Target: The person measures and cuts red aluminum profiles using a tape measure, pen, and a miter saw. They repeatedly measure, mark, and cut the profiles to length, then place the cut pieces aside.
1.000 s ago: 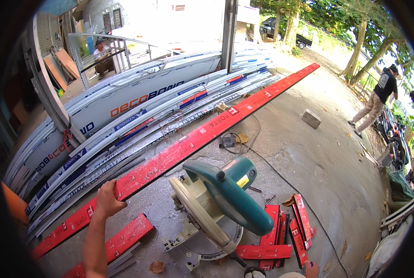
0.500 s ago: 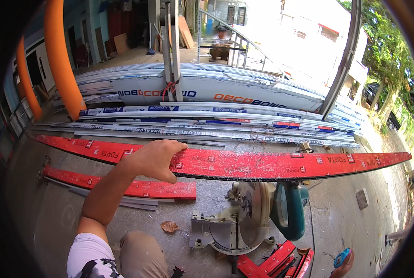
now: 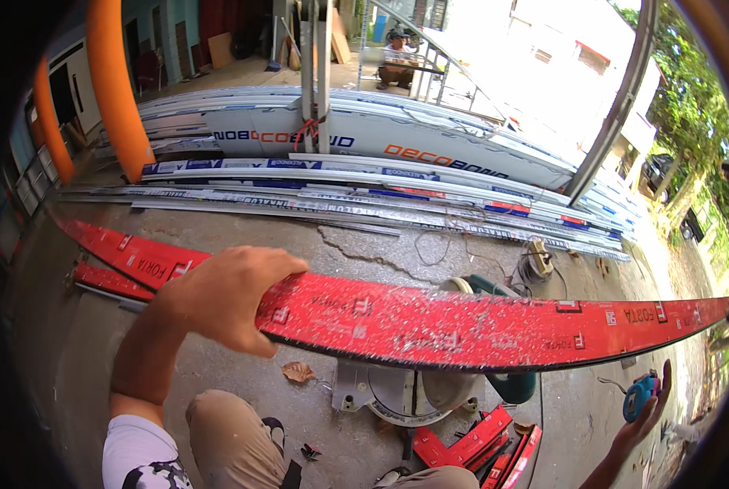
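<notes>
The red bar (image 3: pixel 429 326) spans the middle of the frame, clamped in the left hand (image 3: pixel 232 295) at centre left and partly hiding the saw (image 3: pixel 442 391), with the right hand (image 3: pixel 646 422) gripping a tape measure (image 3: pixel 640 398) at lower right, red pieces (image 3: pixel 480 438) at lower centre, and pale profiles (image 3: pixel 348 196) above.

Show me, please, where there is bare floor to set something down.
One bare patch of floor lies between the miter saw and the right hand, which holds a blue tape measure. Another lies between the long red bar and the stacked profiles, left of the beige power block. It is crowded on the saw's near side, where red offcuts overlap.
</notes>
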`<state>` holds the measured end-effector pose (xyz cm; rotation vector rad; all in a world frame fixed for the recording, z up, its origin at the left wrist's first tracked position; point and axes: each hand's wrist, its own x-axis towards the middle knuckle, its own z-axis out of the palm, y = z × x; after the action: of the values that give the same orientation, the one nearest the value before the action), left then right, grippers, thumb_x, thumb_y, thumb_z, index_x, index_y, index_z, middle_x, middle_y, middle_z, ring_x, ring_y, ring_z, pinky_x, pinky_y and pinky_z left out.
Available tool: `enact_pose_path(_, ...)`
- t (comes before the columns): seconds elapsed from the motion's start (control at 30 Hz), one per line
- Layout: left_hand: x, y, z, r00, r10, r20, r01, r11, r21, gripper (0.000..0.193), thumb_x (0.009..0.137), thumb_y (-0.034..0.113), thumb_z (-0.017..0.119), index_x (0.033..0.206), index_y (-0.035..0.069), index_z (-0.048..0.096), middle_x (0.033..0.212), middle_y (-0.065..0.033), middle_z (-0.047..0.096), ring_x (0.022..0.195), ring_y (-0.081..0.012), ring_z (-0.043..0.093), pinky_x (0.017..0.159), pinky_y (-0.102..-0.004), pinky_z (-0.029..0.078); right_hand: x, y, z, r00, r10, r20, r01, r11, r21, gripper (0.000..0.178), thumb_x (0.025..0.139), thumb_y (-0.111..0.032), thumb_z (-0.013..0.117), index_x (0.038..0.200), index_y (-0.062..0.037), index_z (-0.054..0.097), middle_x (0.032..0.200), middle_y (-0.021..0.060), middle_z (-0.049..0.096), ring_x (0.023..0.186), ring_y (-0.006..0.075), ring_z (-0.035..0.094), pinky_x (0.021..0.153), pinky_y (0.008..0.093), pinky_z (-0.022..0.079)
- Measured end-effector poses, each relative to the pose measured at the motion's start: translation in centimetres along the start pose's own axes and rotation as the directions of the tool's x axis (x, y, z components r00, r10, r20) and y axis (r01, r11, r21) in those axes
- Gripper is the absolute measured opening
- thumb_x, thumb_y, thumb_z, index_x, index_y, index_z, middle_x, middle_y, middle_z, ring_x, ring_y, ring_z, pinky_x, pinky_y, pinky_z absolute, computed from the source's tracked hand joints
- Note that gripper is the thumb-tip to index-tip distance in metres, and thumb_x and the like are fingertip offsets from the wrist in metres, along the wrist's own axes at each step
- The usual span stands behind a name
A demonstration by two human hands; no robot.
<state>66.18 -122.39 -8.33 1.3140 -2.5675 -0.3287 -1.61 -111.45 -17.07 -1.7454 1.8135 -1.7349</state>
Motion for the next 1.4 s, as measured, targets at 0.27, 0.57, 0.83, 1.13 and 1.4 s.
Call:
enact_pose_path(0.27,-4.2,3.1,8.1,0.985,0.001,0.171,0.0,1.0,-0.009,0.086,0.053,0.037,0.093,0.124,-0.001,0.062,0.102,-0.0163,0.067,0.091,-0.0359,0.068,0.082,-0.0432,0.054,-8.2,1.2,-0.5,0.956,0.24,0.169,-0.282,0.912,0.298,0.071,0.109,-0.051,0.047,0.16,-0.0026,0.04,0.138,0.0092,0.062,0.1,0.0112,0.062,0.087,0.0262,0.051)
enact_pose_path(0.57,-8.3,2.4,13.6,0.958,0.074,0.278,-0.022,0.982,-0.186,0.088,0.061,0.036,0.091,0.131,-0.002,0.054,0.11,-0.0201,0.066,0.104,-0.0406,0.066,0.09,-0.0471,0.055,-12.4,4.7,-4.3,0.866,0.472,0.166,-0.476,0.676,0.563,0.074,0.105,-0.055,0.05,0.158,-0.0037,0.043,0.142,0.0119,0.06,0.108,0.021,0.065,0.092,0.0344,0.054)
enact_pose_path(0.83,-9.1,-2.2,26.6,0.846,-0.03,0.532,0.114,0.986,-0.124,0.087,0.05,0.025,0.093,0.12,-0.002,0.049,0.103,-0.0221,0.065,0.101,-0.043,0.067,0.086,-0.0494,0.055,-16.9,16.4,0.9,0.518,0.631,0.578,-0.848,0.469,0.248,0.073,0.104,-0.047,0.057,0.164,-0.0116,0.035,0.133,0.011,0.065,0.109,0.0235,0.067,0.09,0.0357,0.055)
enact_pose_path(1.13,-9.0,-5.7,31.4,0.836,-0.159,0.526,0.134,0.987,0.085,0.085,0.049,0.023,0.096,0.12,0.0,0.054,0.11,-0.0209,0.069,0.101,-0.04,0.072,0.084,-0.052,0.059,-18.6,19.0,10.6,0.265,0.725,0.636,-0.911,0.404,-0.08,0.059,0.1,-0.037,0.064,0.154,-0.0197,0.046,0.136,0.0064,0.058,0.117,0.0199,0.057,0.093,0.0357,0.054)
enact_pose_path(1.4,-12.5,-8.7,30.9,0.851,-0.207,0.483,0.255,0.966,-0.037,0.075,0.052,0.014,0.088,0.117,0.002,0.053,0.116,-0.0179,0.063,0.109,-0.0381,0.065,0.088,-0.0496,0.053,-18.0,11.5,15.5,0.281,0.703,0.653,-0.916,0.4,-0.037,0.059,0.102,-0.031,0.064,0.154,-0.0114,0.041,0.129,0.0114,0.065,0.112,0.0219,0.065,0.091,0.0363,0.056)
